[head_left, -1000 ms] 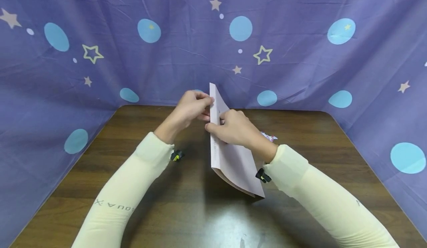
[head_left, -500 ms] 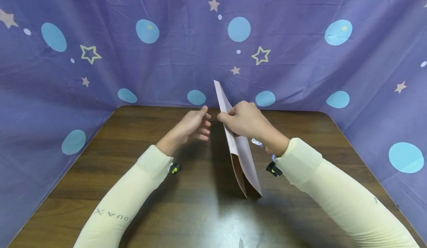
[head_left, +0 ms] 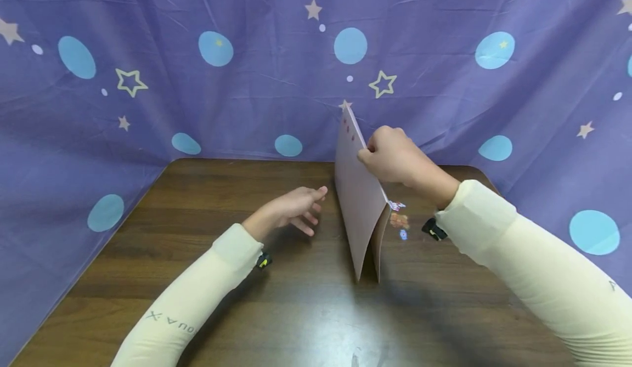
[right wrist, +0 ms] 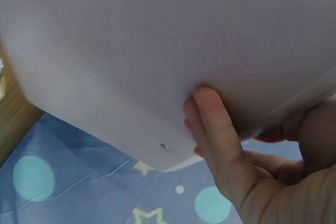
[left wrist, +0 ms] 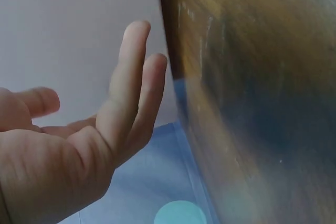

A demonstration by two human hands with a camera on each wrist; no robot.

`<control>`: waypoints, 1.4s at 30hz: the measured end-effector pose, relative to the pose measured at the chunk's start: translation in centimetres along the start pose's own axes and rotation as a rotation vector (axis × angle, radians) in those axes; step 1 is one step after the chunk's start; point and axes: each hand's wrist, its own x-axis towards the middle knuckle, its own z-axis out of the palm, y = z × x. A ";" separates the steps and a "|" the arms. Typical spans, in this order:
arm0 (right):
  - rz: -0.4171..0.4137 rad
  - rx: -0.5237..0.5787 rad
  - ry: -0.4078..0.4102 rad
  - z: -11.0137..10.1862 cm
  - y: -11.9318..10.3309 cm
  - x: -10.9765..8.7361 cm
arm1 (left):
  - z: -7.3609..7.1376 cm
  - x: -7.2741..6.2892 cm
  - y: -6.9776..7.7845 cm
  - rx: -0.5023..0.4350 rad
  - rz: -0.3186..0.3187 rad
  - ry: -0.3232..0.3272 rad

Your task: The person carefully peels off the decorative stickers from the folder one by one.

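Note:
A pale cardboard folder (head_left: 356, 180) stands on edge at the middle of the table, its spine up and its two covers spread apart at the bottom, brown inside. Small red marks show along the top of its left cover. My right hand (head_left: 395, 156) grips the spine from above; in the right wrist view its fingers (right wrist: 212, 114) lie along one pale cover. My left hand (head_left: 296, 208) hovers to the left of the folder with loosely extended fingers, holding nothing. The left wrist view shows that palm and the pale cover (left wrist: 68, 35) behind it.
Just right of the folder lie small coloured pieces: a white and purple one (head_left: 396, 206), an orange-brown one (head_left: 399, 220) and a blue one (head_left: 404, 235). A purple curtain (head_left: 276, 71) with stars and dots hangs behind the wooden table (head_left: 222, 191).
The left hand has let go of the folder and come down toward the person. My right hand has carried the folder's spine rightward, turning the marked cover into view and uncovering the small coloured pieces.

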 end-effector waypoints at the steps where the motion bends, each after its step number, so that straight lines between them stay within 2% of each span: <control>1: 0.005 0.006 0.004 -0.2 0.3 0.0 | 0.1 0.1 -0.1 0.009 -0.004 -0.012; 7: 0.064 0.107 0.020 -0.8 2.1 0.1 | 0.5 0.4 -0.3 0.047 -0.021 -0.052; 11: 0.108 0.252 -0.009 -0.4 2.8 0.1 | 0.5 0.6 -0.5 0.044 -0.029 -0.025; 14: 0.108 0.339 -0.009 0.2 3.2 0.1 | -0.1 0.5 -0.7 0.035 -0.038 0.010; 18: 0.116 0.434 0.007 0.9 3.7 -0.2 | -1.3 0.3 -1.2 0.017 -0.042 0.068; 21: 0.152 0.534 0.008 1.4 4.4 -0.3 | -2.3 0.3 -1.6 0.001 -0.037 0.103; 26: 0.222 0.708 0.005 2.5 5.5 -0.6 | -3.8 0.2 -2.0 -0.047 -0.042 0.124; 32: 0.271 0.884 -0.019 4.4 6.8 -0.8 | -6.2 -0.1 -2.4 -0.091 -0.061 0.185; 37: 0.300 1.036 -0.052 6.8 8.7 -0.9 | -8.3 -0.4 -2.9 -0.136 -0.052 0.171; 42: 0.338 1.170 -0.113 9.3 10.1 -1.0 | -9.5 -0.9 -3.0 -0.171 -0.017 0.145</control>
